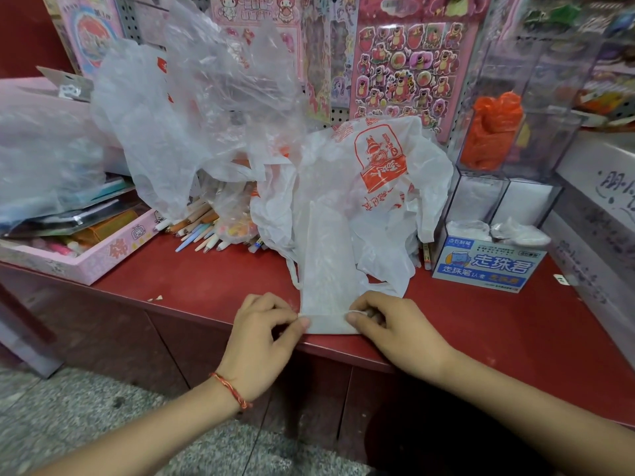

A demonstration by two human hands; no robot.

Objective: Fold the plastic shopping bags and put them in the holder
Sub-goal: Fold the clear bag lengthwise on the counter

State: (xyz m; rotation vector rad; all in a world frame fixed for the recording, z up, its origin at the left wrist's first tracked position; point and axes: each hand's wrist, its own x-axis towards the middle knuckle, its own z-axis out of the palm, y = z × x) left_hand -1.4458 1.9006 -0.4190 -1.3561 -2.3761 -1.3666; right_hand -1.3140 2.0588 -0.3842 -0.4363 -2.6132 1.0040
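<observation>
A white bag (324, 269), flattened into a long narrow strip, lies on the red table (206, 283) with its near end turned up in a short fold at the table's front edge. The left hand (264, 326) pinches the left corner of that fold, its fingers (292, 312) curled close together. The right hand (391, 324) holds the right corner with its thumb on top. Its other fingers are bent and partly tucked behind the plastic, so they seem to grip it from beneath. Behind the strip lies a crumpled printed bag (381, 159), and further left a heap of loose clear bags (192, 108). The clear holder (549, 149) stands at the right, with an orange bag (491, 132) in an upper compartment.
</observation>
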